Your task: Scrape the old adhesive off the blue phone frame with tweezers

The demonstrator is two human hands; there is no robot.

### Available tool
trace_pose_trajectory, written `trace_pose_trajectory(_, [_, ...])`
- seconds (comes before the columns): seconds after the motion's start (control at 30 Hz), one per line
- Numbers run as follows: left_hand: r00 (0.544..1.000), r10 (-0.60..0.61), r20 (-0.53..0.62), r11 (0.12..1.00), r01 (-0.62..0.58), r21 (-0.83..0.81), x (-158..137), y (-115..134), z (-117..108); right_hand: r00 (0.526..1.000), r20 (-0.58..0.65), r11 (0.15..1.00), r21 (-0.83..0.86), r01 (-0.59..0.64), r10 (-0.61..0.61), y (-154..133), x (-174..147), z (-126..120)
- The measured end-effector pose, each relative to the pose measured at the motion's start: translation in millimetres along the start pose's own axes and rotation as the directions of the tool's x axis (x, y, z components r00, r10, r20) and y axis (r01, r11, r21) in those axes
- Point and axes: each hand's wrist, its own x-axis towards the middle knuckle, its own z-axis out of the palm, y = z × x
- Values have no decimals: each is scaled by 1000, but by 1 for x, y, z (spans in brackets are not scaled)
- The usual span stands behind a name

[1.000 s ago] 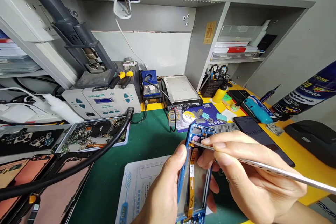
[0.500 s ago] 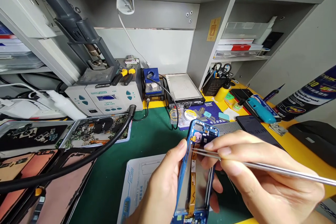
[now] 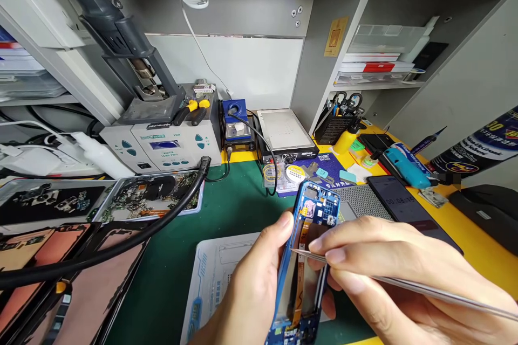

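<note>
My left hand [image 3: 253,285] grips an opened blue phone frame [image 3: 311,215] by its left edge and holds it upright above the green mat [image 3: 226,210]. An orange flex cable [image 3: 299,280] runs down the inside of the frame. My right hand [image 3: 388,275] pinches metal tweezers [image 3: 404,285], and their tips touch the frame's left inner side beside the cable, just below the upper board.
A white card [image 3: 218,275] lies on the mat under my hands. A soldering station [image 3: 162,143], a blue unit and a heating plate [image 3: 283,132] stand behind. Trays of phone parts [image 3: 149,197] and a black hose [image 3: 133,237] fill the left; a dark phone [image 3: 400,202] and tools lie right.
The tweezer tips have slid down from the top of the frame toward its middle. The phone frame and both hands sit a little lower and further right in view.
</note>
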Motion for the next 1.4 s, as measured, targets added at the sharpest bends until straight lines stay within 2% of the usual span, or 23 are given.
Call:
trace_pose_trajectory(0.3, [1000, 26, -6, 998, -26, 60, -2, 6, 6, 999, 35, 999, 48, -26, 24, 0, 6, -3])
trace_pose_trajectory(0.47, [996, -39, -83, 989, 51, 139, -4, 3, 6, 999, -25, 997, 74, -39, 41, 1, 8, 0])
trace_pose_trajectory(0.63, [998, -48, -31, 990, 52, 133, -7, 3, 5, 995, -65, 995, 79, -66, 71, -3, 15, 2])
trace_pose_trajectory(0.97, [998, -33, -53, 981, 43, 191, -7, 0, 6, 995, -44, 994, 67, -87, 90, -3, 10, 0])
trace_pose_trajectory(1.2, [993, -67, -96, 987, 80, 138, -5, 1, 2, 998, 70, 995, 101, -10, 3, 6, 10, -3])
trace_pose_trajectory(1.3, [992, -63, -108, 992, 74, 104, -7, 0, -2, 999, 52, 997, 75, -4, 0, 6, 9, -1])
trace_pose_trajectory(1.4, [989, 13, -148, 997, -2, 71, -10, -3, -7, 999, 20, 997, 73, 37, -39, 5, 10, 1])
